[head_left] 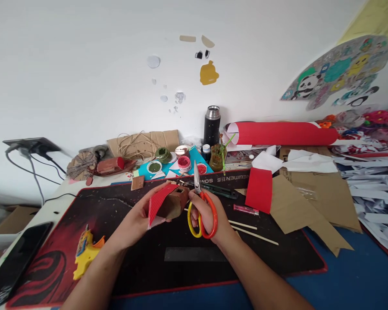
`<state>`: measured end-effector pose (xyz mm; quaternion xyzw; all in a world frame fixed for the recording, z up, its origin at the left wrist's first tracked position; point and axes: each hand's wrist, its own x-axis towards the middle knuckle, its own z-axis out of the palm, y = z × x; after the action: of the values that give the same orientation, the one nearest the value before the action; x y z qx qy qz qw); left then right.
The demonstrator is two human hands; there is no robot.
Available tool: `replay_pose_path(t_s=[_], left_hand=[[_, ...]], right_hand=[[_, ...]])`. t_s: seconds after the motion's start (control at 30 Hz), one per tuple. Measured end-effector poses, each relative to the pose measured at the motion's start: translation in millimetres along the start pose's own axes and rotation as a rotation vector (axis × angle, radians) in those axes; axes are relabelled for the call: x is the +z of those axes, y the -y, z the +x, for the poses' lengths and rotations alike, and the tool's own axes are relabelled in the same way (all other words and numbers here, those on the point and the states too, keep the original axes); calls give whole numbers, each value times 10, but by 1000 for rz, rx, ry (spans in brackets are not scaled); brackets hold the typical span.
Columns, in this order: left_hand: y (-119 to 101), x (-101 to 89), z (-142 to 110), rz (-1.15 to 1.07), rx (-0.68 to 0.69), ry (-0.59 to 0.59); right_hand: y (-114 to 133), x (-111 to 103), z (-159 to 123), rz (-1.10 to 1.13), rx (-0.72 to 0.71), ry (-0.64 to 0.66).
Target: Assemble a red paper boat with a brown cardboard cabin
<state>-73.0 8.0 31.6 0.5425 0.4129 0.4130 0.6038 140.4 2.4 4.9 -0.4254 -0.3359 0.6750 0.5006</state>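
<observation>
My left hand [136, 220] grips a small brown cardboard model house [175, 201] with a red corrugated paper roof [160, 201], held above the black and red desk mat [123, 258]. My right hand [210, 215] has its fingers through the yellow and orange handles of a pair of scissors [201, 206]. The blades point up and away, right beside the house's right end.
A yellow glue gun [84, 254] and a black phone [16, 262] lie at the left. Red corrugated paper [259, 189], brown cardboard [313, 198], wooden sticks [255, 234], paint pots [184, 163], a black flask [212, 125], a red paper roll [284, 133] and white paper strips [371, 185] crowd the back and right.
</observation>
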Motion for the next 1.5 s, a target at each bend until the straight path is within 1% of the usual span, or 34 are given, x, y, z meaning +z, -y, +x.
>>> replay_pose_path(t_s=[0.1, 0.23, 0.3, 0.4, 0.47, 0.53, 0.6, 0.67, 0.73, 0.83, 0.9, 0.97, 1.1, 1.2, 1.33, 1.4, 1.5], left_hand=[[-31, 16, -12, 86, 44, -79], [-51, 11, -21, 149, 45, -91], [-49, -11, -18, 226, 94, -104], [-57, -45, -14, 360, 207, -126], [-70, -51, -16, 391, 258, -108], [-77, -43, -18, 373, 248, -85], [-67, -29, -17, 335, 197, -100], [-39, -22, -9, 284, 154, -153], [0, -28, 5, 241, 136, -231], [55, -60, 31, 243, 141, -374], [79, -84, 46, 259, 154, -442], [91, -99, 58, 259, 174, -477], [103, -103, 71, 251, 181, -574], [104, -92, 71, 242, 164, -616], [87, -60, 69, 232, 209, -642], [86, -44, 72, 267, 244, -653], [123, -29, 82, 377, 295, -677]], right_hand=[[4, 5, -6, -20, 5, -4], [11, 5, -18, -57, 5, -1], [10, 4, -22, -81, 7, -4], [3, 0, -21, -109, 6, -1], [-4, -2, -19, -125, 6, 3], [-10, -2, -18, -138, 13, 5], [-15, 0, -18, -149, 15, 4], [-17, 1, -18, -159, 4, 1], [-14, 2, -19, -167, -10, -3], [2, 1, -24, -164, -12, -10], [8, 2, -32, -157, -1, -5], [2, 5, -42, -162, 9, 24], [-39, 21, -67, -165, 13, 131], [-50, 36, -87, -131, 24, 209], [-54, 53, -104, -115, -3, 279], [-84, 53, -103, -114, 7, 287], [-166, 27, -97, -159, -4, 263]])
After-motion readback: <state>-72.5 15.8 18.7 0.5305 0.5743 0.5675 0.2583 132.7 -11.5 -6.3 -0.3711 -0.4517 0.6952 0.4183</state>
